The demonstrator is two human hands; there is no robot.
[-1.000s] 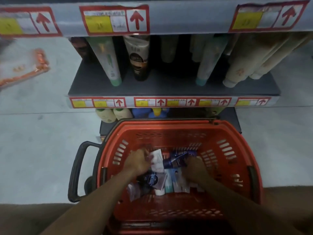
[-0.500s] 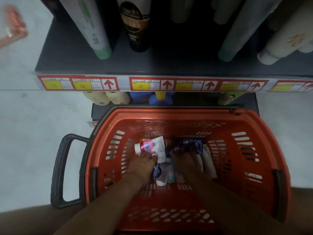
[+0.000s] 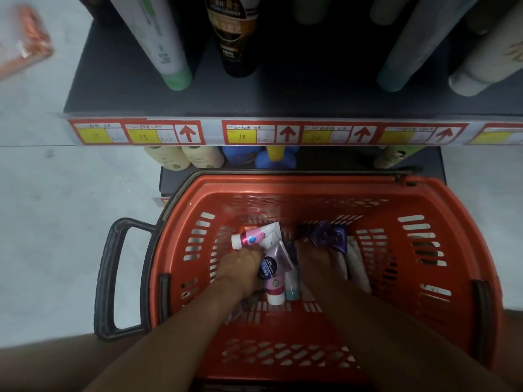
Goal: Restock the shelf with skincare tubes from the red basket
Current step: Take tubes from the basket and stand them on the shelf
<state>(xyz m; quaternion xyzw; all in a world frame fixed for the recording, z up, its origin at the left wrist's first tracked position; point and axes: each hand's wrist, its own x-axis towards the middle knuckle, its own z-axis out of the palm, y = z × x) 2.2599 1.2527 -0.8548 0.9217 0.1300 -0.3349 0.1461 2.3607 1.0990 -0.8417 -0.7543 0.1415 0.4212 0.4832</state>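
- Both hands are down inside the red basket [image 3: 467, 222], among the tubes.
- Left hand [image 3: 240, 270] grips a pink tube [image 3: 254, 239]; its fingers curl under and are mostly hidden.
- Right hand [image 3: 314, 258] lies over a purple tube [image 3: 329, 237]; whether its fingers pinch, I cannot tell.
- The shelf [image 3: 283, 94] cuts off its bottles at the top.

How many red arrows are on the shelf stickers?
4. All sit along the shelf's front edge strip, pointing up: one at the left, one near the middle, one further right, and one rightmost. More may be cut off at the right.
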